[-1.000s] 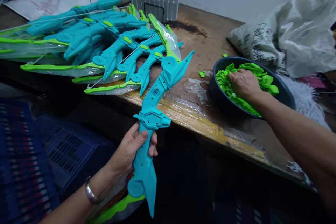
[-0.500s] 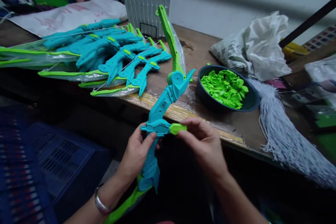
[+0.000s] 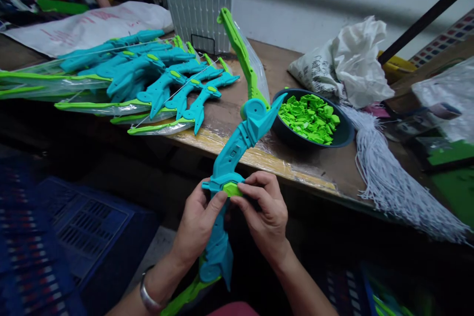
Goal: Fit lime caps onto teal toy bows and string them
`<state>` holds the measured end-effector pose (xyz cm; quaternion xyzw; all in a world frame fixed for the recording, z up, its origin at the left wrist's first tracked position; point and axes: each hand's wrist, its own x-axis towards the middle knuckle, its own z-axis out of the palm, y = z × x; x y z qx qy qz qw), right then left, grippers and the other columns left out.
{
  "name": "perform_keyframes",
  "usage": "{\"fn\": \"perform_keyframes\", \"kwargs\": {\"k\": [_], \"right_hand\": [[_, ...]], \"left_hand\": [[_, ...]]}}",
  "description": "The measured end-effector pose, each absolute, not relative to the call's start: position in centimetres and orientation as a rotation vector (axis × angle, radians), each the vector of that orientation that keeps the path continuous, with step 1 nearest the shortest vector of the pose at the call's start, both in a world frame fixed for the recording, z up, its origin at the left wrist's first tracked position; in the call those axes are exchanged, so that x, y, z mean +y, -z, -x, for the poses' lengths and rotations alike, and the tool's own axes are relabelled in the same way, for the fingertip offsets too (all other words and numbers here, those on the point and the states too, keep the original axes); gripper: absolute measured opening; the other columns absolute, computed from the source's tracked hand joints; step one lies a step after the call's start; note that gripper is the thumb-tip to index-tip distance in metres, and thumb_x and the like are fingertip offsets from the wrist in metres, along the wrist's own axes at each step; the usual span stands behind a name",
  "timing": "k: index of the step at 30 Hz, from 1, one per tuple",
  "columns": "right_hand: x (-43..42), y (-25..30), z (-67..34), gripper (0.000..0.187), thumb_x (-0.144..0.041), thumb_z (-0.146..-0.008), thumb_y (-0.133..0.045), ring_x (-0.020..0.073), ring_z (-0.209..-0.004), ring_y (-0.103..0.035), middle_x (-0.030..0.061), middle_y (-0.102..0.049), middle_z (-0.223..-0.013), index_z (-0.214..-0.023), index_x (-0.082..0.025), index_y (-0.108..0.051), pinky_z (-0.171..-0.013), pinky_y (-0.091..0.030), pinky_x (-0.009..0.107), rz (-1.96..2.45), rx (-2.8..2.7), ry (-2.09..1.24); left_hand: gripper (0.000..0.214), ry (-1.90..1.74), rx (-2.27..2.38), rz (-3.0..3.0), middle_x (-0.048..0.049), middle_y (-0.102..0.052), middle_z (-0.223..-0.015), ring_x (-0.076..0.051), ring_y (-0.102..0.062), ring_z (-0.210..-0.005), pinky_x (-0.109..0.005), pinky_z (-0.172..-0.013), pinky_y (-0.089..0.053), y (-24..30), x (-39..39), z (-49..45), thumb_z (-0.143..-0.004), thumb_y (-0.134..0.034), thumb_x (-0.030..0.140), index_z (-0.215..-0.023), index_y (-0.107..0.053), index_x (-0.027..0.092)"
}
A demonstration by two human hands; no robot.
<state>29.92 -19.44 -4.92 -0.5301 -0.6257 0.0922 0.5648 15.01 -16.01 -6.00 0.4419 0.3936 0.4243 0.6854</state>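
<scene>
A blue and green toy bow (image 3: 230,150) stands upright before me, its upper limb leaning over the bench. My left hand (image 3: 198,219) is closed round the middle of the bow, with the thumb on the front beside the hexagonal recess. A small bright green plastic piece (image 3: 232,189) lies over that recess. My right hand (image 3: 264,212) pinches the right end of this green piece between thumb and fingers. Whether the piece is fully seated cannot be made out. The bow's lower limb (image 3: 192,294) runs down past my left forearm.
Several finished-looking blue and green bows (image 3: 148,74) lie piled on the bench (image 3: 255,158). A dark bowl (image 3: 350,131) holds many green pieces. White strings (image 3: 392,177) hang over the bench edge. A white sack (image 3: 344,64) stands behind. Blue crates (image 3: 92,227) are at lower left.
My right hand has moved left with the green piece, from beside the bow onto its recess. The left hand keeps its hold. The view has shifted slightly.
</scene>
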Motion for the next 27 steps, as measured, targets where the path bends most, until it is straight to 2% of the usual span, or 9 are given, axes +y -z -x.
{"fn": "perform_keyframes", "kwargs": {"k": [4, 6, 7, 10, 12, 16, 22, 24, 27], "right_hand": [[-19.7, 4.0, -30.3, 0.025, -0.014, -0.088, -0.074, 0.0218, -0.105, -0.06, 0.0049, -0.059, -0.112, -0.106, -0.031, -0.071, -0.089, -0.054, 0.039, 1.278, -1.557, -0.245], [-19.7, 3.4, -30.7, 0.025, -0.02, -0.085, -0.078, 0.0238, -0.116, -0.059, 0.0053, -0.059, -0.121, -0.107, -0.03, -0.069, -0.097, -0.052, 0.04, 1.327, -1.452, -0.426], [-19.6, 3.1, -30.9, 0.032, -0.025, -0.082, -0.082, 0.0246, -0.118, -0.059, 0.0052, -0.06, -0.124, -0.11, -0.03, -0.067, -0.098, -0.052, 0.04, 1.344, -1.36, -0.577], [-19.5, 2.6, -31.5, 0.051, -0.037, -0.072, -0.089, 0.023, -0.103, -0.066, 0.0036, -0.067, -0.111, -0.114, -0.026, -0.063, -0.088, -0.055, 0.036, 1.294, -1.099, -1.169], [-19.5, 2.5, -31.7, 0.047, -0.041, -0.071, -0.088, 0.0193, -0.089, -0.066, 0.0009, -0.069, -0.097, -0.108, -0.023, -0.065, -0.081, -0.054, 0.032, 1.224, -1.022, -1.415], [-19.7, 2.9, -31.2, 0.035, -0.038, -0.072, -0.087, 0.0141, -0.078, -0.06, -0.003, -0.065, -0.084, -0.094, -0.022, -0.065, -0.074, -0.048, 0.026, 1.209, -0.965, -1.402], [-19.7, 5.5, -30.0, 0.044, -0.043, -0.062, -0.093, 0.0133, -0.073, -0.057, -0.0043, -0.063, -0.079, -0.086, -0.021, -0.064, -0.073, -0.047, 0.026, 1.178, -0.858, -1.474], [-19.6, 6.3, -29.9, 0.047, -0.05, -0.064, -0.091, 0.0146, -0.075, -0.059, -0.003, -0.065, -0.082, -0.09, -0.021, -0.066, -0.074, -0.049, 0.028, 1.223, -0.885, -1.436], [-18.8, 5.8, -31.0, 0.049, -0.054, -0.072, -0.085, 0.0195, -0.089, -0.067, 0.0009, -0.072, -0.097, -0.105, -0.021, -0.07, -0.083, -0.053, 0.031, 1.254, -1.163, -1.415]], "left_hand": [[0.031, -0.964, 0.975, -1.129, -0.004, -0.074, -0.096, -0.02, -0.067, -0.081, -0.029, -0.073, -0.051, 5.4, -15.9, -15.1, -0.092, -0.072, 0.045, -0.107, -0.067, 0.02], [0.028, -0.969, 0.974, -1.157, -0.0036, -0.075, -0.093, -0.021, -0.068, -0.084, -0.03, -0.075, -0.051, 5.1, -15.9, -15.1, -0.092, -0.071, 0.045, -0.105, -0.067, 0.02], [0.027, -0.974, 0.972, -1.174, -0.0034, -0.075, -0.092, -0.021, -0.068, -0.083, -0.03, -0.074, -0.051, 5.0, -16.0, -15.1, -0.092, -0.071, 0.045, -0.104, -0.067, 0.02], [0.028, -0.985, 0.977, -1.244, -0.0045, -0.075, -0.092, -0.023, -0.068, -0.081, -0.031, -0.072, -0.051, 4.8, -16.3, -14.8, -0.091, -0.072, 0.044, -0.105, -0.067, 0.02], [0.028, -0.993, 0.986, -1.292, -0.0055, -0.075, -0.093, -0.024, -0.068, -0.081, -0.033, -0.074, -0.052, 5.0, -16.6, -14.5, -0.09, -0.072, 0.043, -0.106, -0.067, 0.02], [0.031, -1.055, 1.071, -1.432, -0.0083, -0.074, -0.098, -0.029, -0.068, -0.088, -0.036, -0.079, -0.051, 6.2, -16.8, -13.6, -0.085, -0.076, 0.041, -0.107, -0.068, 0.02], [0.038, -1.103, 1.179, -1.643, -0.0081, -0.074, -0.097, -0.032, -0.068, -0.09, -0.038, -0.086, -0.049, 8.2, -16.1, -12.4, -0.077, -0.081, 0.042, -0.107, -0.07, 0.021], [0.037, -1.062, 1.163, -1.654, -0.0069, -0.075, -0.096, -0.031, -0.068, -0.088, -0.037, -0.085, -0.049, 8.5, -15.6, -12.1, -0.077, -0.082, 0.043, -0.105, -0.07, 0.022], [0.036, -0.989, 1.138, -1.45, -0.0032, -0.076, -0.091, -0.026, -0.07, -0.083, -0.033, -0.076, -0.053, 8.3, -14.6, -11.7, -0.078, -0.082, 0.044, -0.107, -0.07, 0.025]]}}
